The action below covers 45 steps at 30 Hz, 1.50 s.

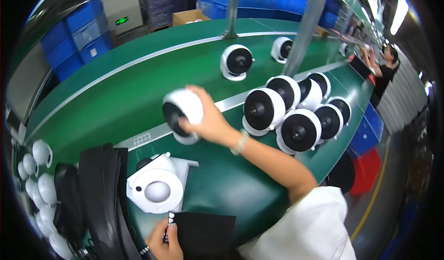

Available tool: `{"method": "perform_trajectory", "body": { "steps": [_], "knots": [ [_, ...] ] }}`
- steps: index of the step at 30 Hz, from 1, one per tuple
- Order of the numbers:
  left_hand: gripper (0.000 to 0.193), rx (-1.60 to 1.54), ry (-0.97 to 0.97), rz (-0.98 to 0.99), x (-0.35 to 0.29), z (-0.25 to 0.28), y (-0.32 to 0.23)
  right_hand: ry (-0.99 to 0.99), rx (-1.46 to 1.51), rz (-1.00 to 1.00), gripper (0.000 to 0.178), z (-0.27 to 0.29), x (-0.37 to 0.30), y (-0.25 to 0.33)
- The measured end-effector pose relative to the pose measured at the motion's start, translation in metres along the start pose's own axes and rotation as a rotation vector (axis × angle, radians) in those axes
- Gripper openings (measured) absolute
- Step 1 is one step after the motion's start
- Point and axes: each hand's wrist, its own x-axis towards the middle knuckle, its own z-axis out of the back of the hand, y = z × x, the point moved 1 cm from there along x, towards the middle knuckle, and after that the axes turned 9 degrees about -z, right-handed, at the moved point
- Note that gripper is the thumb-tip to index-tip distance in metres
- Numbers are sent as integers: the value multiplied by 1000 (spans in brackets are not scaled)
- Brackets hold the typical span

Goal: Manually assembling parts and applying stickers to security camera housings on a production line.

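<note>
My right hand (pixel 210 119) is closed around a small white round fan (pixel 190 103) with a black front, held over the metal strip between the belt and the worktable. At the bottom edge, my left hand (pixel 164 244) pinches a black sheet (pixel 208 232) by its left edge, where a row of small white rounded pieces shows. Beyond that hand, a white fan (pixel 173 179) lies tipped over in a white holder (pixel 190 163), its round base facing up. To the right of my right hand, several white fans (pixel 259 108) with black fronts stand close together on the table.
Black strips (pixel 104 181) lie at the left, beside several white round parts (pixel 46 188). Two fans (pixel 237 61) (pixel 280 49) stand on the green belt (pixel 115 93). A metal post (pixel 305 28) rises behind the fan group. Far right, a person (pixel 386 70) works along the line.
</note>
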Motion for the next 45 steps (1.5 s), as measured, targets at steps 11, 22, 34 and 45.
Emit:
{"method": "perform_trajectory", "body": {
  "steps": [11, 22, 34, 45],
  "knots": [
    [13, 14, 51, 13, -7, 6, -11, -146, -288, -254, 77, 126, -167, 49],
    [13, -43, 39, -57, -10, 1, 1, -484, -1074, 122, 55, 132, -175, 44],
    [11, 38, 37, -167, 6, 29, 0, 706, -80, 217, 64, 18, -105, 146],
    [49, -43, 405, -25, 13, 67, 9, 640, -9, 232, 23, -4, -107, 152]
  ]
}}
